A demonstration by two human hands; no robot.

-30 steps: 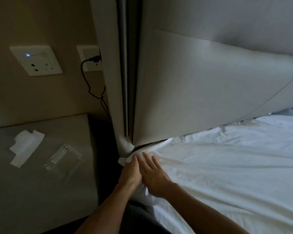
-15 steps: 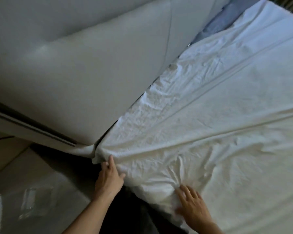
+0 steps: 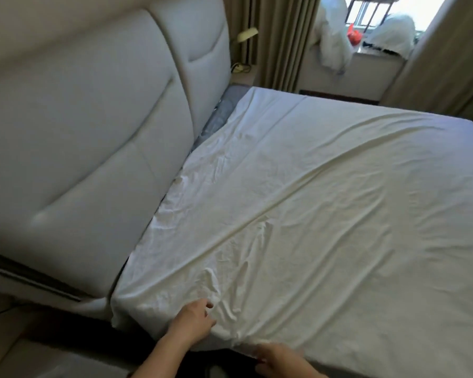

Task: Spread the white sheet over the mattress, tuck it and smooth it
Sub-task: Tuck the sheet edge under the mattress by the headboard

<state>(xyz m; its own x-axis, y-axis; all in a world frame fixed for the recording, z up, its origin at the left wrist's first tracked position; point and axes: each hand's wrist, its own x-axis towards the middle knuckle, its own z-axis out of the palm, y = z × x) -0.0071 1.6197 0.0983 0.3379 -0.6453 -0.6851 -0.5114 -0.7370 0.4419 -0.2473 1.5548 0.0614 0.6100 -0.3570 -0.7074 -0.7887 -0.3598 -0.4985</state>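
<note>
The white sheet (image 3: 325,214) lies over the mattress, with long diagonal creases and fine wrinkles along the headboard side. A strip of grey mattress (image 3: 219,115) shows uncovered at the far corner by the headboard. My left hand (image 3: 193,321) rests on the near corner of the sheet, its fingers curled into a bunch of wrinkled cloth. At the near edge of the bed, further right, my right hand (image 3: 279,360) is blurred, so its grip is unclear. The sheet's corner hangs down beside the headboard.
A padded grey headboard (image 3: 93,132) rises along the left. A bedside table top (image 3: 25,358) lies at the lower left. Beyond the bed are beige curtains (image 3: 281,42) and a window seat (image 3: 372,66) piled with white bedding.
My view has swung up and right from the headboard corner to the whole bed. Both hands have moved right along the near edge, away from the corner gap.
</note>
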